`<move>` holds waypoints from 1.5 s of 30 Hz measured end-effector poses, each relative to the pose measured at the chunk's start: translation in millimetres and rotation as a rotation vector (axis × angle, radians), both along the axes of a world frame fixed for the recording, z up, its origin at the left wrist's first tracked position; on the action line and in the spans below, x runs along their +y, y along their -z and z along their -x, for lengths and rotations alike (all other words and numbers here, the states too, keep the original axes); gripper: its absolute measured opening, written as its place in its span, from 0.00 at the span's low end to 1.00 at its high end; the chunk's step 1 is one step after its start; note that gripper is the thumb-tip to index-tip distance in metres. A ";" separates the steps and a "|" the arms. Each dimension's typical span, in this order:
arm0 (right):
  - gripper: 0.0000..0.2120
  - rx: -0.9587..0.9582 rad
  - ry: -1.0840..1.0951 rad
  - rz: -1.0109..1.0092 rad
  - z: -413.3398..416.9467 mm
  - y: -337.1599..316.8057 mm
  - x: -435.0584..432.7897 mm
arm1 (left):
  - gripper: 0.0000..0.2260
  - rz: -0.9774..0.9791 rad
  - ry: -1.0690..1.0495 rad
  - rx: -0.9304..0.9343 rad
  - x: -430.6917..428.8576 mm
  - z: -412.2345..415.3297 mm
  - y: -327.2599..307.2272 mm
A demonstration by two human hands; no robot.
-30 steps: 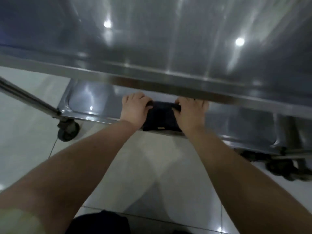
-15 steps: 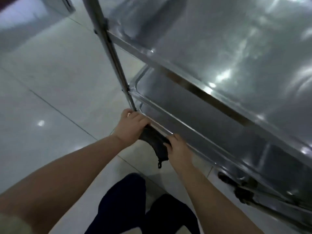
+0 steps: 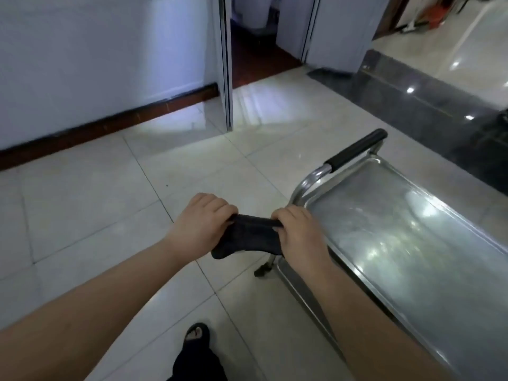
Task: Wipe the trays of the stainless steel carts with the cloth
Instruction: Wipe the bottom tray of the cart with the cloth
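Now left hand [image 3: 202, 225] & right hand [image 3: 298, 232] grip cloth [image 3: 247, 239] taut

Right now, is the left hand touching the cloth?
Touching. The head view shows the left hand gripping one end of the cloth.

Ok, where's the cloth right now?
Head view, centre: the cloth is held between the left hand and right hand, over the floor, just left of the tray.

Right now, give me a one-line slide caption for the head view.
A dark cloth held between the left hand and right hand, near a steel cart tray.
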State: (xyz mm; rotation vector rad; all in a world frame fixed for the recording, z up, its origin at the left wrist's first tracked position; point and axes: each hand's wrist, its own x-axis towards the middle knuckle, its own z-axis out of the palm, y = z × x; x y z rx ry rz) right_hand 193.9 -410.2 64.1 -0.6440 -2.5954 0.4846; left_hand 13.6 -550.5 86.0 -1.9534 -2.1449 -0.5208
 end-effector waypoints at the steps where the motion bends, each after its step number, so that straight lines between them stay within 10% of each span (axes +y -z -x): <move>1: 0.06 -0.002 -0.015 -0.048 19.8 -10.7 0.4 | 0.07 -0.021 -0.025 0.000 -5.1 15.8 -10.8; 20: 0.09 -0.017 0.040 -0.267 339.1 -41.7 115.4 | 0.07 0.003 -0.188 -0.129 125.8 334.7 -34.5; 45: 0.02 0.153 0.755 -0.160 381.8 -67.1 727.5 | 0.04 -0.101 0.347 -0.190 851.8 419.0 -65.2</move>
